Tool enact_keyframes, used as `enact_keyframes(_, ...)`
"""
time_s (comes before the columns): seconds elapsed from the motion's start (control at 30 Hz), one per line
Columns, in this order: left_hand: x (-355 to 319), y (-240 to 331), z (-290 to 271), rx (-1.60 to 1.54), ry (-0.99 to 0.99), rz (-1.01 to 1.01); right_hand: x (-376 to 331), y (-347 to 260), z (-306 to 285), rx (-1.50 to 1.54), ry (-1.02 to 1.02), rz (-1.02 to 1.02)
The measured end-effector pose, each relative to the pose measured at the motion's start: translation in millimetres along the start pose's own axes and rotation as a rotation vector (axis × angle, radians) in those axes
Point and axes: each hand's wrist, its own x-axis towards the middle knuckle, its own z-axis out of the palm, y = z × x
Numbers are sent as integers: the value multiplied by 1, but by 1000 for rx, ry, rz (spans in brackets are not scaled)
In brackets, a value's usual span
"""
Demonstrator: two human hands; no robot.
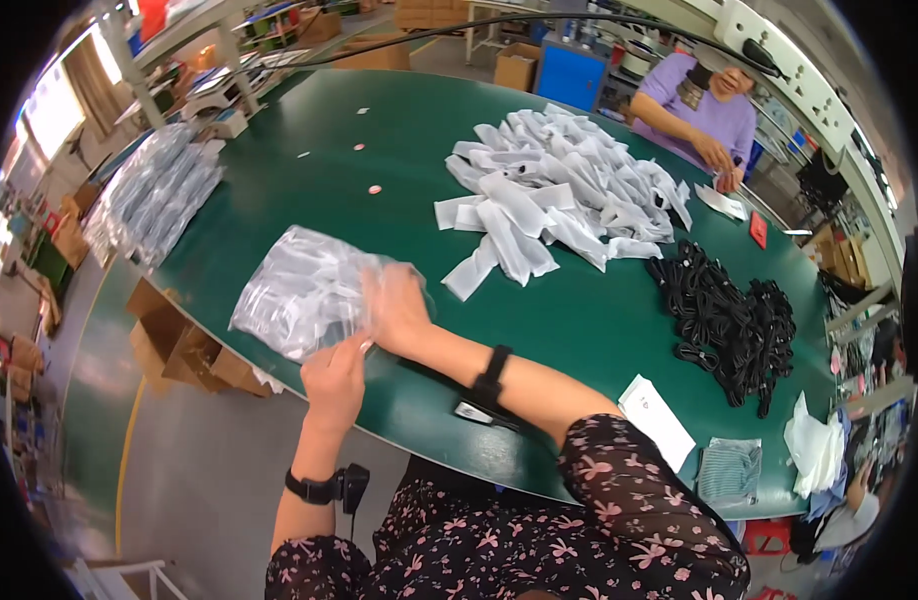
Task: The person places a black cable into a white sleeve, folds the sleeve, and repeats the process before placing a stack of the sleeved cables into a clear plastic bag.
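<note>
A transparent plastic bag (304, 290) filled with white sleeve-like packets lies at the left front edge of the green table. My left hand (334, 385) is closed on the near edge of the bag, by its mouth. At that same mouth is my right hand (394, 305), smeared by motion, with thin film over or around its fingers. Whether the right fingers grip the film or a packet does not show. Beyond the right hand, a large heap of white packets (569, 180) covers the middle of the table (279, 130).
Filled bags (159, 190) are stacked at the left. Bundled black cables (729, 320) lie at the right, near paper sheets (657, 420) and a folded striped cloth (729, 470). A co-worker (699, 115) sits across the table. An opened cardboard box (184, 345) is below the left edge.
</note>
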Motion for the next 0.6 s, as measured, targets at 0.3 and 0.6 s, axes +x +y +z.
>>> enact_keyframes(0.3,-9,-5,-9,-4,6,-26,-21,42,-75,166,-172,-155)
enact_keyframes(0.6,-12,49,3,-142,-53,104,40,195,-85,-424,190,27)
